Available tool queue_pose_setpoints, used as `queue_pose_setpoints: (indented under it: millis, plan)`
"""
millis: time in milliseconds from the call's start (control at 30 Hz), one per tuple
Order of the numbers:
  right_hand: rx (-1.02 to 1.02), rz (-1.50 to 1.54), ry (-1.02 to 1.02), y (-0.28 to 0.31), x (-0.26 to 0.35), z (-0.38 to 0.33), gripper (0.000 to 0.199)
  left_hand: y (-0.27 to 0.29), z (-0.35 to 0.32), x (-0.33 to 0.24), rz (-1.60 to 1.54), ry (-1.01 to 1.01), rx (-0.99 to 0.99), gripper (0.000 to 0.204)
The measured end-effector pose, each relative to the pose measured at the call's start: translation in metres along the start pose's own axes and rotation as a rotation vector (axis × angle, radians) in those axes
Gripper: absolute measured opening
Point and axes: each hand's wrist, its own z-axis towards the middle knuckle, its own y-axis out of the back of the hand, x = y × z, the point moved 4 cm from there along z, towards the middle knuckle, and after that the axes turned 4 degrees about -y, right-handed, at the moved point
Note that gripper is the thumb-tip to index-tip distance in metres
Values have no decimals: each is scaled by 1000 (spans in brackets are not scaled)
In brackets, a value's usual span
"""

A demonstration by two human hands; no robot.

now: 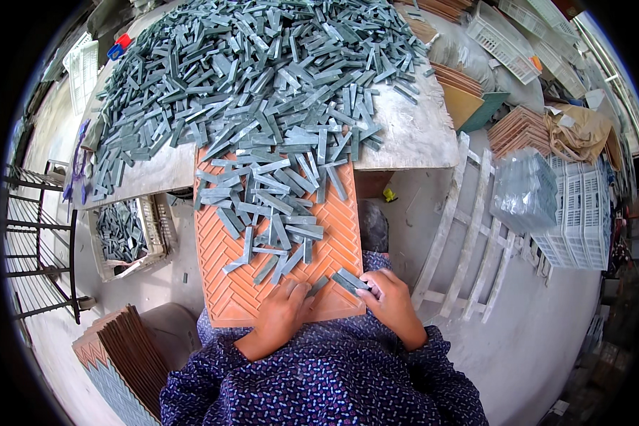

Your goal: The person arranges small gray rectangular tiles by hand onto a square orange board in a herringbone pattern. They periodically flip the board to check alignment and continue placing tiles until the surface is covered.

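An orange tray [224, 284] with a herringbone pattern of raised ridges reaches from the table edge to my lap. Loose grey-green stone strips [273, 195] lie heaped over its far half. Low on the tray, my left hand [282, 312] has its fingers curled, with a single stone strip [318, 286] at the fingertips. Two or so strips side by side [348, 280] are pinched in my right hand [390, 302] by the tray's right edge. Part of what the right fingers grip is hidden.
A large pile of strips [263, 64] covers most of the white table [412, 135]. Stacked trays [131, 355] stand at lower left, near a crate of strips [160, 238]. On the right are a wooden pallet [468, 234], plastic-wrapped sheets [522, 188] and white crates [582, 220].
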Motion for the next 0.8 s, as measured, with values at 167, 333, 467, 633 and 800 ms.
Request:
queue_pose_setpoints:
  millis: [167,333,467,633,800]
  plan:
    - [-34,28,39,-1,3,3,24,-4,7,-4,26,-16,17,25]
    - [-28,-81,107,0,5,1,18,-3,7,-4,-12,20,4,25]
    - [0,-167,117,0,13,3,16,-4,9,-5,9,34,35,24]
    - [-93,-93,110,-7,14,7,14,-11,16,-4,-5,-8,41,23]
    - [-62,-112,124,-16,10,12,14,-15,19,-2,44,-66,13,16]
